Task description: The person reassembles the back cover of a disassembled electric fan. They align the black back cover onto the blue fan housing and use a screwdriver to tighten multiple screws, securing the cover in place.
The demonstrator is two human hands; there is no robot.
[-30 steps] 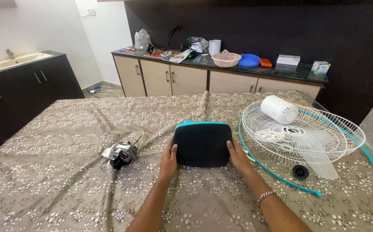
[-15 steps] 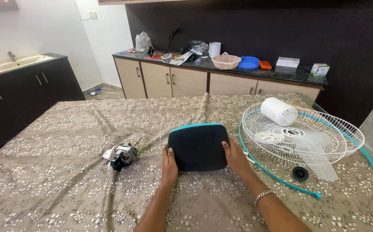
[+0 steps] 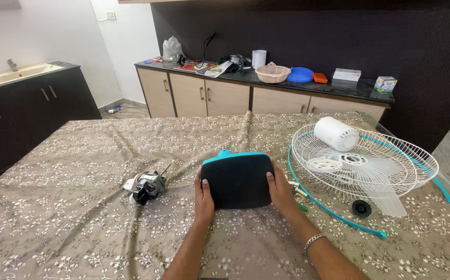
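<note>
A kitchen-like room is seen, with a table (image 3: pixel 79 218) under a brown flowered cloth filling the lower frame. At centre, a dark rounded fan base (image 3: pixel 237 179) with a teal rim is gripped from both sides: the left hand (image 3: pixel 203 194) is closed on its left edge, the right hand (image 3: pixel 281 191) on its right edge, thumbs laid on top. The base appears tipped up with its underside toward the camera, its lower edge close to the cloth.

The step in hand is judged to be the turning or positioning of this base; a firm two-sided hold is called for so it is not dropped.

Left of centre, a small motor (image 3: pixel 147 185) lies apart from the hands. At the right, a white wire fan guard (image 3: pixel 370 163) is spread out, with a white cylindrical housing (image 3: pixel 336 133) and a pale blade (image 3: pixel 385 194) on it, and a black knob (image 3: pixel 362 208) beside a teal ring (image 3: pixel 334 213). In the upper frame, a counter (image 3: pixel 339 88) bears bowls and boxes.
</note>
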